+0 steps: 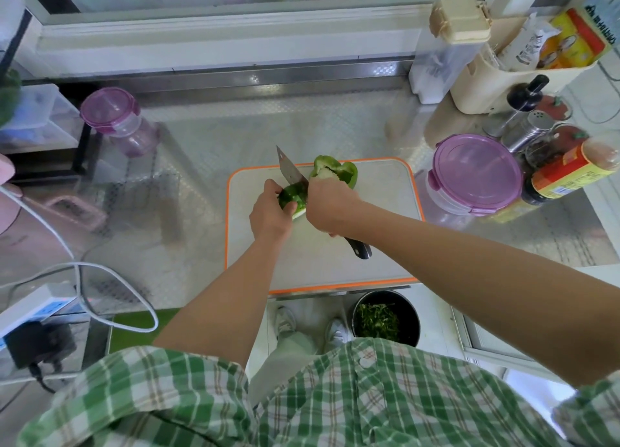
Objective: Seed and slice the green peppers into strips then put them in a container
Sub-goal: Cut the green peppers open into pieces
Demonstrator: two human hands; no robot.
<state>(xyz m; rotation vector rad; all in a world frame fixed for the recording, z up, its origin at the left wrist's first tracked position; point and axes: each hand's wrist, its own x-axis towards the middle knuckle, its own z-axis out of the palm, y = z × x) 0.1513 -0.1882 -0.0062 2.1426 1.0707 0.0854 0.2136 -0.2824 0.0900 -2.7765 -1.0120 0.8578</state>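
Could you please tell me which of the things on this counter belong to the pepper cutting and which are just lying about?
In the job: left hand holding a pepper piece; right hand holding the knife; pepper half, seeds still in; cutting board; perhaps the lidded round tub.
Lying about: purple-lidded jar; metal shaker; sauce bottle; power strip.

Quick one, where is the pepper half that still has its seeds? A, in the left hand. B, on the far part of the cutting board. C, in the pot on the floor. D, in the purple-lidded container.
B: the seeded pepper half lies on the cutting board beyond the right hand; the left hand grips a second pepper piece.
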